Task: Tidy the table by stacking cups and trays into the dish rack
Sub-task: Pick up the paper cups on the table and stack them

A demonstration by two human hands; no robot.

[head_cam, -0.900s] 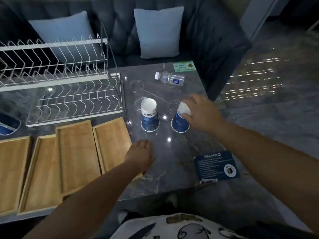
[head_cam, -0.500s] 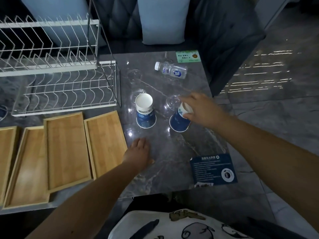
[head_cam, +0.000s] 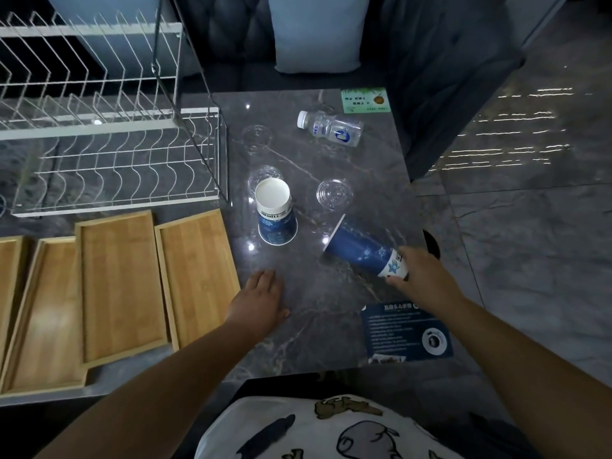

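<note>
**Tilted cup near the table edge, clear cups easy to miss**

Biggest thing first: the dish rack [head_cam: 112, 154] sits back-left on the table [head_cam: 331, 326], both tiers looking bare, so there's plenty of room inside. Its wire end frame stands just beside the cups, though, and I'd guess a cup coming in could snag on it. Four bamboo trays [head_cam: 195, 279] lie in front of the rack, one overlapping another. The upside-down paper cup [head_cam: 275, 210] is free. The right hand [head_cam: 427, 279] has its grip closed on the base of the tilted paper cup [head_cam: 361, 250], rim low, close to the table's right edge, so a slip could send it to the floor. The left hand [head_cam: 261, 299] rests flat, holding nothing. The clear plastic cups [head_cam: 334, 193] are nearly invisible and easy to knock.
</note>
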